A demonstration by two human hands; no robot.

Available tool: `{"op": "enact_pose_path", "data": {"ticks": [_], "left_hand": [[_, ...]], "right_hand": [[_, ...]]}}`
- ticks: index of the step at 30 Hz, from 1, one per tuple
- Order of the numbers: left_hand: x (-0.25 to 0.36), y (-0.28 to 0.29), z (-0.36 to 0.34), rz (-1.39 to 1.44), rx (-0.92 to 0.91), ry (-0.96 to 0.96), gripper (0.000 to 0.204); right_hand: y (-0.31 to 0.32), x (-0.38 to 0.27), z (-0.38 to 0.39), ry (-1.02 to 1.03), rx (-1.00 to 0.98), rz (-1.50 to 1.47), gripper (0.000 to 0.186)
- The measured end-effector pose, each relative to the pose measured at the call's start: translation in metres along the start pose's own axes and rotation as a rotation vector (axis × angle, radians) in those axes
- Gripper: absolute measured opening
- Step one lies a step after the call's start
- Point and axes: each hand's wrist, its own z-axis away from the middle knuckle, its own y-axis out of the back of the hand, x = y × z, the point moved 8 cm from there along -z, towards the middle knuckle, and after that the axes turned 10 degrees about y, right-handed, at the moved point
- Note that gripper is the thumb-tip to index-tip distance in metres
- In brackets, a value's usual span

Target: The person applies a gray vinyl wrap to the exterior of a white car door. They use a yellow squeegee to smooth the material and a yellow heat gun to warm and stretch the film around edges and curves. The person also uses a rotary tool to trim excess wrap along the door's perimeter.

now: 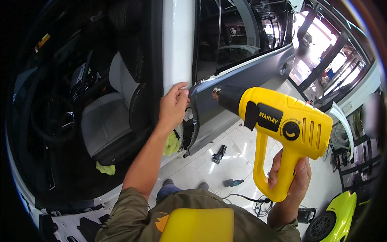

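Observation:
My right hand (301, 179) is wrapped round the grip of a yellow heat gun (312, 121). Its black nozzle points left, toward the upper front corner of a dark grey car door (246, 90) that stands ajar. At that corner my left hand (174, 108) has its fingers curled in a pinch, close to the white door pillar (177, 48). Whatever lies between those fingertips is too small to make out. A lighter, bluish strip of the door's grey surface (205, 85) runs along the top edge beside them.
Left of the pillar is the car's interior with a grey seat (107, 109). Lime-green cloths (172, 143) show by the sill and seat. On the tiled floor lie a black tool (219, 154), a dark bottle (233, 183) and a coiled cable (263, 205). A lime-green toy-like car (340, 213) stands at lower right.

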Motion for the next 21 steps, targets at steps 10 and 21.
{"op": "enact_pose_path", "data": {"ticks": [10,21], "left_hand": [[0.014,-0.005,0.006,-0.115,-0.097,-0.149,0.034],[-0.039,0.054,0.038,-0.006,-0.170,-0.106,0.029]], "right_hand": [[-0.025,-0.002,-0.014,-0.017,0.041,0.055,0.051],[-0.092,0.014,0.028,-0.313,-0.107,0.345,0.043]]}}
